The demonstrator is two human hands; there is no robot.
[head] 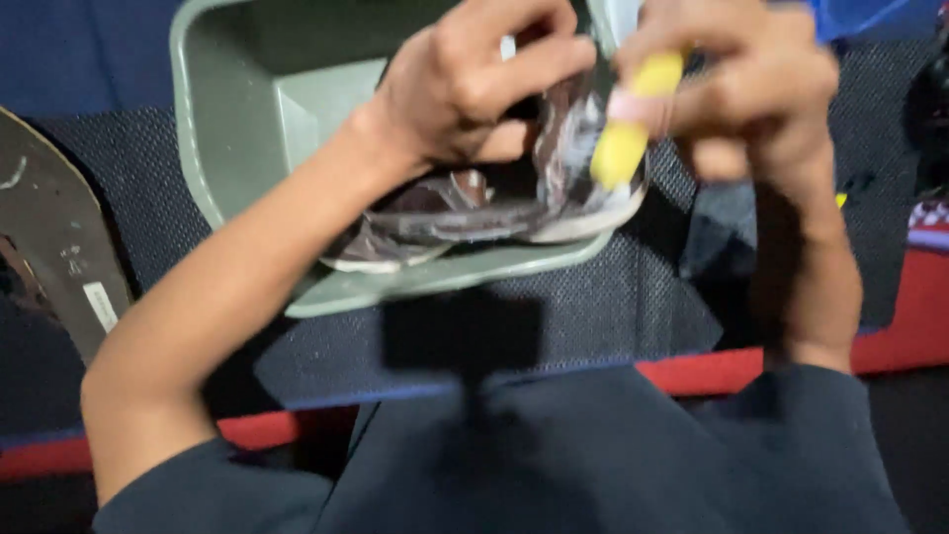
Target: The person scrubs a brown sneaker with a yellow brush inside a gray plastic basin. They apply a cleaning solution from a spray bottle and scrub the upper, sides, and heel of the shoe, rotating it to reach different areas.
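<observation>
- Left hand [474,84] is clamped on the upper of a dark shoe [494,213], fingers curled tight over its top
- Right hand [736,94] has its fingers wrapped round a yellow brush handle [628,133]
- The shoe sits over the near rim of the green tub [247,109], pale sole facing the person, long axis running left to right
- The handle angles down onto the shoe's right end, so the right hand is the nearer one there
- A dark mesh mat [613,307] lies under the tub

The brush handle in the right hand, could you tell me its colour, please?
Yellow; the brush handle shows best in the head view.
</observation>
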